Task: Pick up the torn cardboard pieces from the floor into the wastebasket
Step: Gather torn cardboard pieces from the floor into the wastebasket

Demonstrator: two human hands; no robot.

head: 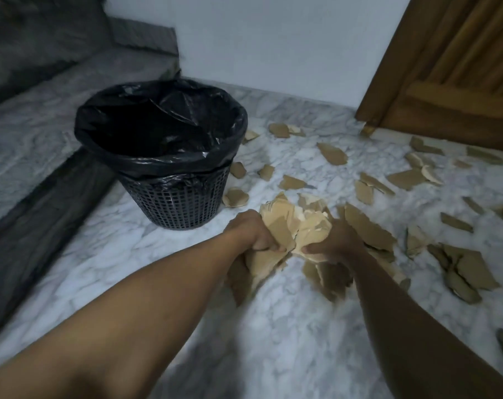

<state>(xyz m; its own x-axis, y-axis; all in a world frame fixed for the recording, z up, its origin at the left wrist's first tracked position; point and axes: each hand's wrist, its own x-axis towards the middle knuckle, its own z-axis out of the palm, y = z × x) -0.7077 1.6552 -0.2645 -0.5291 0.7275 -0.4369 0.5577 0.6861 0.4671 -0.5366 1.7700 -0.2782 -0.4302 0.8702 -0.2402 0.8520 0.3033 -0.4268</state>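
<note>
The cardboard is torn into light, thin scraps, stiff enough to hold an edge but easy to bend, and loose ones slide off each other, so a heap is best squeezed from both sides rather than pinched at one corner. That is how it is held: the left hand (254,233) has its fingers curled round the near-left side of a bundle (298,223), and the right hand (335,240) grips the opposite side, pressing the pieces together between them. The bundle hangs above the floor (273,326), just right of the bin (172,203) and lower than its rim, with ragged ends sticking out below the fingers. These ends look likely to drop. The bin is a dark mesh basket with a black liner (146,162) folded over the rim. No cardboard shows inside, though the bottom is too dark to judge. Many scraps (332,153) lie scattered toward the door (446,82), so most of the job remains.
</note>
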